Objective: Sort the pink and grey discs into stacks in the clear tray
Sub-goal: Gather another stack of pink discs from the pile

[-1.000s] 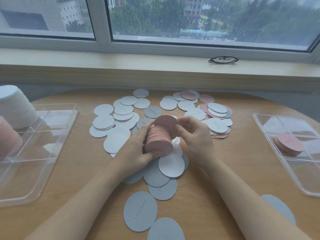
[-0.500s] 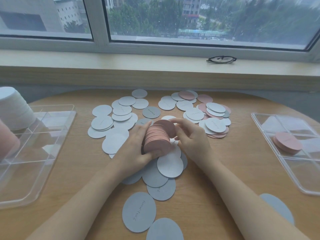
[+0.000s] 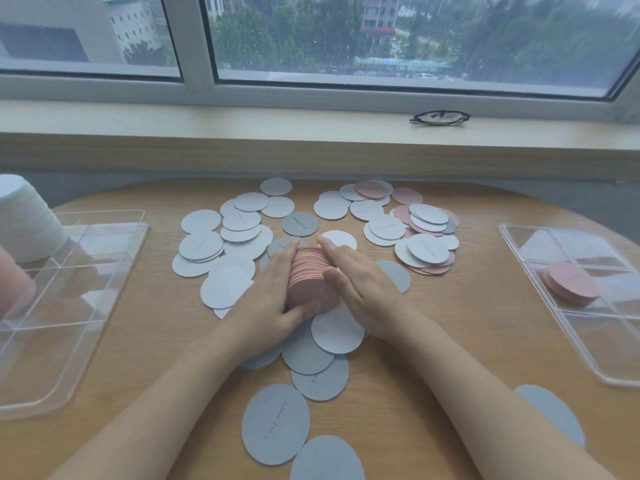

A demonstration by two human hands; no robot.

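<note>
Fingers of the left hand and right hand lie straight, flat against either side of a pink stack at table centre. Grey discs scatter toward 11 o'clock, mixed pink and grey ones toward 1. Clear trays sit at 9 and at 3 on the wooden table. Beyond, at 12, runs a windowsill holding folded glasses.

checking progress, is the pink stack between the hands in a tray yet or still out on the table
Out. The pink stack lies on its side over loose grey discs mid-table, pressed between the left hand and right hand, apart from both clear trays.
</note>
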